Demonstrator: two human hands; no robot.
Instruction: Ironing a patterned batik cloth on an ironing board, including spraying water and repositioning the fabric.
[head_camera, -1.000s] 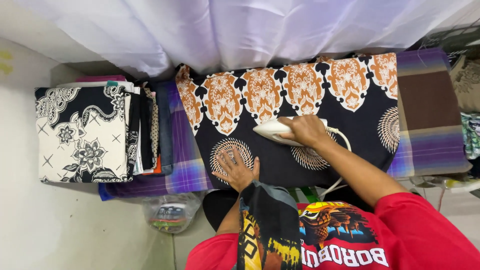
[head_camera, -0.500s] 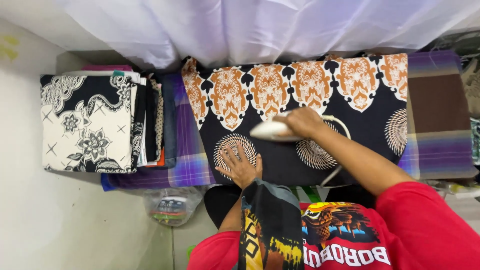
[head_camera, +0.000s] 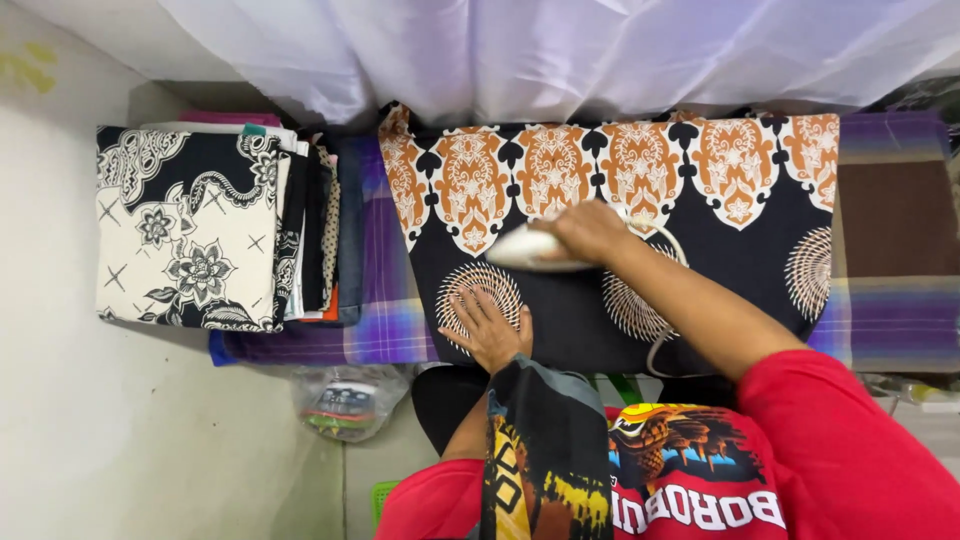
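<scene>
A: Where is the iron (head_camera: 528, 248)?

B: On the batik cloth (head_camera: 620, 250), right hand (head_camera: 590, 232) fingers wrapped around it; left hand (head_camera: 490, 328) flat, fingers spread, just beside the iron.

A: Risk?

B: Probably a burnt fingertip, or the cord (head_camera: 660, 345) snagging.

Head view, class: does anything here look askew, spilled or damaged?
Nothing stands out. The patterned cloth lies flat; the right hand grips the white iron, the left hand presses the cloth, and the folded stack sits neatly alongside.
</scene>
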